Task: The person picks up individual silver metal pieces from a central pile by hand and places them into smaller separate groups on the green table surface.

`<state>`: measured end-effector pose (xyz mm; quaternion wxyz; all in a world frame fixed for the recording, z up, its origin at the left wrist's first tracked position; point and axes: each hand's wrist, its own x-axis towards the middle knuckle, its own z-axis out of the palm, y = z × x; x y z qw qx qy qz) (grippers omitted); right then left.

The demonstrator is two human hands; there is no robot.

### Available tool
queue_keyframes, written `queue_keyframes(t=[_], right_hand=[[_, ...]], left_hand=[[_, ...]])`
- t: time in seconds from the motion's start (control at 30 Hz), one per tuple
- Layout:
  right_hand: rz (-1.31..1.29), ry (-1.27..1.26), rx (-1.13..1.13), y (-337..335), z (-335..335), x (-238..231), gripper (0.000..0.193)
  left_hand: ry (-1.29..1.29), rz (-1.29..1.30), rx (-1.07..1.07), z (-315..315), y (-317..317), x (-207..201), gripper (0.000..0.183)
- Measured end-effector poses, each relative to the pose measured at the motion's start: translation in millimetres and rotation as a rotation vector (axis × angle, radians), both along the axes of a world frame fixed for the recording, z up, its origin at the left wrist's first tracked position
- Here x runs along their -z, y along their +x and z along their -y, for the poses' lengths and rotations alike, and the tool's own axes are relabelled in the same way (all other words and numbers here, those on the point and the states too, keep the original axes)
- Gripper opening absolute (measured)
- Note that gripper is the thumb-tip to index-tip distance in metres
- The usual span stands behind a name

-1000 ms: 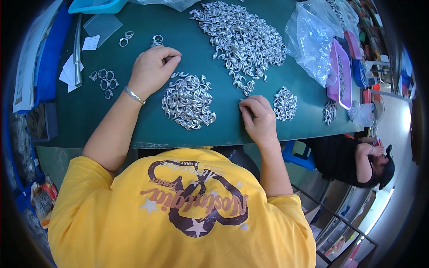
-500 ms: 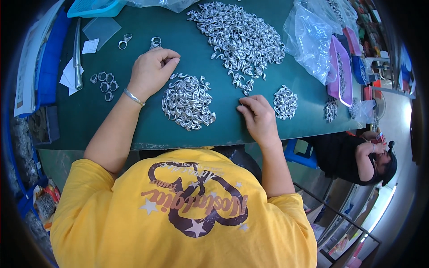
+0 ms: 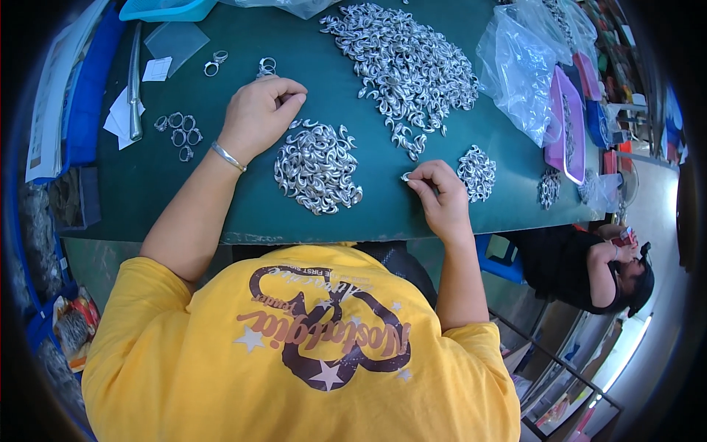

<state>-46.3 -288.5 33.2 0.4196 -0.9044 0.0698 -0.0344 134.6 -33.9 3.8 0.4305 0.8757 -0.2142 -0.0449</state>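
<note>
My right hand (image 3: 445,197) is pinched on a small silver crescent-shaped piece (image 3: 406,177), just above the green table. My left hand (image 3: 259,116) rests closed at the table, fingers curled and thumb against the index finger; whatever lies within it is hidden. A couple of silver rings (image 3: 267,66) stand just beyond its knuckles. Between my hands lies a round pile of silver crescent pieces (image 3: 318,168). A much larger heap of the same pieces (image 3: 412,62) spreads farther back, and a smaller pile (image 3: 476,174) sits right of my right hand.
Several loose rings (image 3: 179,135) lie at the left, near a long metal tool (image 3: 135,81) and white papers (image 3: 120,118). A blue-green basket (image 3: 166,9) stands at the back left. Clear plastic bags (image 3: 515,81) and a pink tray (image 3: 565,132) line the right. Another person (image 3: 567,265) sits beyond.
My right thumb and fingertips have come together, and a crescent piece now shows between them. My left hand keeps nearly the same pose. The whole view has shifted slightly.
</note>
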Motion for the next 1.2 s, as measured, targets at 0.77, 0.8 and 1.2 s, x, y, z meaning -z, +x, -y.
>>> queue_keyframes(t=[0.77,0.8,1.2], right_hand=[[-0.404,0.876,0.053,93,-8,-24,0.008],[-0.441,0.860,0.076,108,-8,-31,0.010],[0.012,0.865,0.012,254,18,-96,0.018]], left_hand=[[-0.086,0.042,-0.005,0,-2,4,0.009],[-0.090,0.086,0.000,2,-2,6,0.008],[-0.036,0.051,0.003,-2,-8,4,0.011]])
